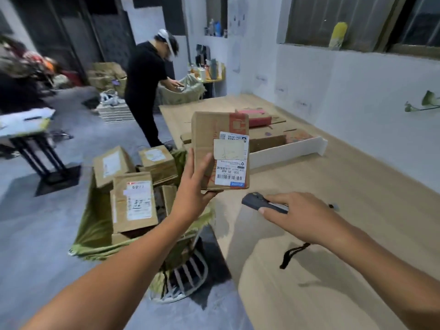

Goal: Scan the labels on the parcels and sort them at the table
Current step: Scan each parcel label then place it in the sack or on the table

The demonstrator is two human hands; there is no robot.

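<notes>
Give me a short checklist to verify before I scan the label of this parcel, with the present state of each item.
1. Parcel held securely: the left hand grips the parcel at its lower left edge: ok.
2. Label visible: the label faces the camera, upside down, and its barcode is uncovered: ok.
3. Scanner in hand: the right hand holds the scanner: ok.
4. Scanner aimed at barcode: its tip lies below the parcel and points left: not ok.
5. Scan light on: cannot tell.
6. Place to set the parcel down: bare table shows beside the right hand: ok.
</notes>
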